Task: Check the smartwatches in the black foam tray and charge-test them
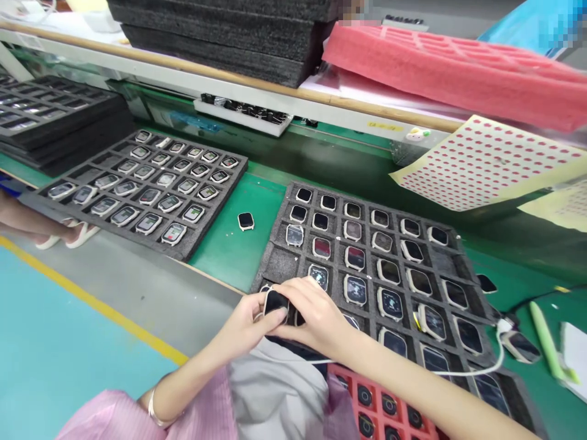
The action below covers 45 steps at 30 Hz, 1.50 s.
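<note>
Green tabletop (219, 252) in a workshop-looking room, with a shelf (160, 68) above and behind the near foam tray (280, 264), which I'm using as my landmark for everything. Person's sat right up at it, both hands over its front left corner, and that's where the smartwatch (274, 300) is, strapless and dark-screened. The left hand (245, 327) is pinching it, thumb flat on the glass. The right hand (318, 308) curls in with fingers bent at the watch's top edge; honestly can't tell if that one's gripping. The tray's loaded with more watch faces, some lit. Left of it there's a lone watch (246, 221) lying on the green, then a second foam tray (85, 175) full of watches. In front of it is a red tray (377, 408) with round dark bits; at its right, a white cable (477, 371) and a light green stick (543, 342). A dotted sticker sheet (481, 165) hangs behind it.
</note>
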### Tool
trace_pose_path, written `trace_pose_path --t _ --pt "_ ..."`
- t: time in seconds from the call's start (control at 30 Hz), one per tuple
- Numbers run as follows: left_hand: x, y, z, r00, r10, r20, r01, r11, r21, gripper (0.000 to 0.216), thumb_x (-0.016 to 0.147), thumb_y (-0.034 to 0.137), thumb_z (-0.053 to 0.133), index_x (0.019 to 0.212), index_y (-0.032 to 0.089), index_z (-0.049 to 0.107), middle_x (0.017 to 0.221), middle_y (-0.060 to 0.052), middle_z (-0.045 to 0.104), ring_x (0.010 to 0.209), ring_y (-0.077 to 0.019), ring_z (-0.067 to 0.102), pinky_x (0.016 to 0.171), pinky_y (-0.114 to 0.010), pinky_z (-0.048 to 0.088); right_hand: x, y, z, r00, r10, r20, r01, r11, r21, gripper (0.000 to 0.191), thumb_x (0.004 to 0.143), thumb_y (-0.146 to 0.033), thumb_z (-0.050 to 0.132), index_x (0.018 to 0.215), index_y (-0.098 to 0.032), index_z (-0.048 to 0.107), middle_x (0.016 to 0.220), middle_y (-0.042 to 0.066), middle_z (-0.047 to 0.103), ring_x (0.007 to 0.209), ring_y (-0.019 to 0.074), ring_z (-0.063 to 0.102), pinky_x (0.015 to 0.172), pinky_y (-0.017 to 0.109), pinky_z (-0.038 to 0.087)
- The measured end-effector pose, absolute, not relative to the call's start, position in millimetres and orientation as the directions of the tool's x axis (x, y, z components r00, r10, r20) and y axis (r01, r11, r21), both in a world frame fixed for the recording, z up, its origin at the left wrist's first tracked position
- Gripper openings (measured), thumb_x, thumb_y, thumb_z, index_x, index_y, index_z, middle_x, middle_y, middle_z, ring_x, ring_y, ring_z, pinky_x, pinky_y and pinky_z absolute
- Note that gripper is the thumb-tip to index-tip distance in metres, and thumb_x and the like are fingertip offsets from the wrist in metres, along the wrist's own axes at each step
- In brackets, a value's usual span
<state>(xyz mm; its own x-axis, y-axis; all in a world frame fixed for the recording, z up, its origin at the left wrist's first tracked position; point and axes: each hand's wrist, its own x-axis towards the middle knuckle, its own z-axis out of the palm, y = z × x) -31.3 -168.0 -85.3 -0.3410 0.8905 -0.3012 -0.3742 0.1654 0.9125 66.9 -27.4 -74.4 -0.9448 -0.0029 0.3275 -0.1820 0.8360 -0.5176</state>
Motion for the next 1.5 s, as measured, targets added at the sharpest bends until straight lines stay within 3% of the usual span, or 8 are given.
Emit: trace_pose_path --t 0.2,0.33,0.6,0.73,0.93,1.1,1.27,1.5 --pt "-29.6 -172.0 -88.4 -0.370 0.882 -0.290 -0.349 0.158 0.924 0.032 0.078 0.044 0.064 0.078 0.014 0.057 0.050 0.009 0.037 0.035 -0.0013 0.021 0.035 -0.018 0.016 66.5 -25.3 -80.1 -0.913 -0.032 0.407 -0.267 0.799 -0.538 0.049 0.080 -0.043 0.068 0.114 -0.012 0.051 0.091 0.012 0.062 0.082 0.0240 0.058 0.072 0.038 0.048" --pt "-31.0 -174.4 -87.1 -0.358 0.889 -0.286 -0.365 0.149 0.919 0.035 0.076 0.048 0.066 0.077 0.014 0.057 0.046 0.009 0.038 0.031 -0.0009 0.021 0.032 -0.018 0.015 67.7 -22.1 -75.7 -0.932 -0.035 0.360 -0.279 0.701 -0.656 0.056 0.077 -0.039 0.072 0.121 -0.013 0.050 0.097 0.011 0.059 0.089 0.0228 0.056 0.077 0.037 0.050" --pt "-30.9 -177.4 -95.1 -0.240 0.945 -0.222 -0.565 0.050 0.824 0.031 0.079 0.041 0.064 0.073 0.013 0.054 0.045 0.006 0.047 0.028 0.0006 0.017 0.027 -0.015 0.012 66.9 -17.1 -60.6 -0.976 -0.006 0.218 -0.213 0.257 -0.943 0.033 0.089 -0.026 0.060 0.121 -0.020 0.058 0.113 0.011 0.057 0.108 0.0214 0.054 0.095 0.040 0.044" --pt "-28.3 -175.3 -98.9 -0.235 0.953 -0.189 -0.622 0.002 0.783 0.031 0.077 0.041 0.066 0.072 0.013 0.054 0.041 0.009 0.041 0.027 0.0005 0.016 0.026 -0.014 0.012 67.0 -17.1 -66.7 -0.988 0.014 0.151 -0.150 0.025 -0.988 0.033 0.086 -0.027 0.064 0.118 -0.019 0.061 0.115 0.011 0.058 0.109 0.0232 0.054 0.096 0.041 0.043" --pt "-25.3 -174.2 -91.4 -0.285 0.933 -0.221 -0.525 0.041 0.850 0.034 0.076 0.044 0.067 0.073 0.012 0.056 0.053 0.000 0.059 0.030 0.0006 0.021 0.029 -0.017 0.012 67.0 -13.9 -71.6 -0.998 -0.034 0.046 -0.037 -0.210 -0.977 0.035 0.082 -0.025 0.069 0.116 -0.022 0.063 0.118 0.010 0.057 0.110 0.0247 0.055 0.086 0.036 0.051" --pt "-23.6 -174.8 -79.8 -0.311 0.931 -0.192 -0.431 0.042 0.901 0.029 0.079 0.040 0.065 0.074 0.011 0.062 0.061 -0.002 0.064 0.033 -0.0002 0.022 0.033 -0.018 0.017 65.1 -9.2 -72.3 -0.996 -0.069 0.064 -0.045 -0.243 -0.969 0.033 0.079 -0.023 0.072 0.112 -0.023 0.066 0.115 0.009 0.060 0.110 0.0236 0.055 0.092 0.040 0.047" --pt "-22.1 -176.6 -73.9 -0.332 0.933 -0.140 -0.332 0.023 0.943 0.023 0.082 0.035 0.061 0.076 0.013 0.063 0.062 -0.003 0.066 0.056 -0.0110 0.052 0.056 -0.021 0.039 63.6 -5.6 -67.9 -0.986 -0.124 0.108 -0.082 -0.198 -0.977 0.033 0.082 -0.022 0.069 0.114 -0.023 0.065 0.117 0.010 0.059 0.111 0.0233 0.055 0.096 0.043 0.043" --pt "-19.5 -173.8 -78.6 -0.461 0.866 -0.192 -0.207 0.106 0.973 0.019 0.083 0.031 0.058 0.088 0.013 0.060 0.070 -0.002 0.063 0.067 -0.0144 0.054 0.063 -0.024 0.042 69.2 -3.8 -39.9 -0.976 -0.164 0.147 -0.192 0.308 -0.932 0.044 0.086 -0.014 0.060 0.128 -0.019 0.051 0.126 0.013 0.050 0.116 0.0227 0.049 0.099 0.043 0.039"
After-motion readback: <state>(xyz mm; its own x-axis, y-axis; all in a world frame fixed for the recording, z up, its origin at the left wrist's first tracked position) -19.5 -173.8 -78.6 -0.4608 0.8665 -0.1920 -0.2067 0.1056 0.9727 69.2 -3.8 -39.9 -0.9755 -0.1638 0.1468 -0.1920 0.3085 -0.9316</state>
